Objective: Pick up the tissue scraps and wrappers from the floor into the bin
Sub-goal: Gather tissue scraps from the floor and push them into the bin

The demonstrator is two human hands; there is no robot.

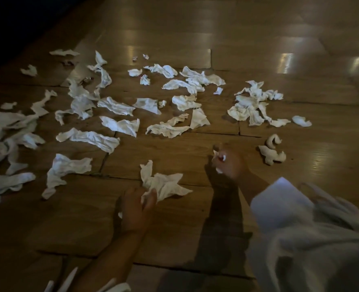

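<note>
Several crumpled white tissue scraps lie scattered over a wooden floor. My left hand is low in the middle and pinches the near edge of a large crumpled tissue that lies on the floor. My right hand is curled round a small wad of tissue and wrapper with a red spot on it. A pair of rolled scraps lies just to the right of that hand. No bin is in view.
Small wrappers lie among the tissues near the back. A dense heap of tissue fills the left edge. Loose white sleeve cloth covers the lower right. Bare shiny floor stretches beyond the scraps at the back and right.
</note>
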